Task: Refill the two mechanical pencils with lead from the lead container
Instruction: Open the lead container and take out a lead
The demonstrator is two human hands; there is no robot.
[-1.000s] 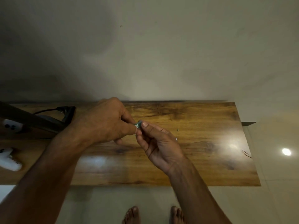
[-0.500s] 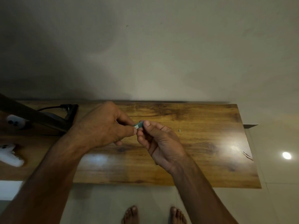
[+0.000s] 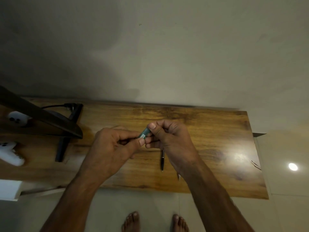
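A small green lead container (image 3: 144,133) is held above the wooden table (image 3: 217,139) between both hands. My left hand (image 3: 115,148) pinches its lower end with thumb and fingers. My right hand (image 3: 170,138) grips its upper end, thumb on top. One dark mechanical pencil (image 3: 162,160) lies on the table just below my right hand, pointing toward the front edge. A metallic tip of a second pencil (image 3: 178,176) shows beside my right wrist; the rest is hidden by my forearm.
A black monitor stand (image 3: 63,129) with a cable stands at the left of the table. White controllers (image 3: 10,153) lie at the far left. A wall rises behind the table. My bare feet (image 3: 155,221) stand on the tiled floor below the front edge.
Both hands shifted with the container; my right hand turned over so its thumb is on top. More of the green container shows, and a pencil on the table has come into sight.
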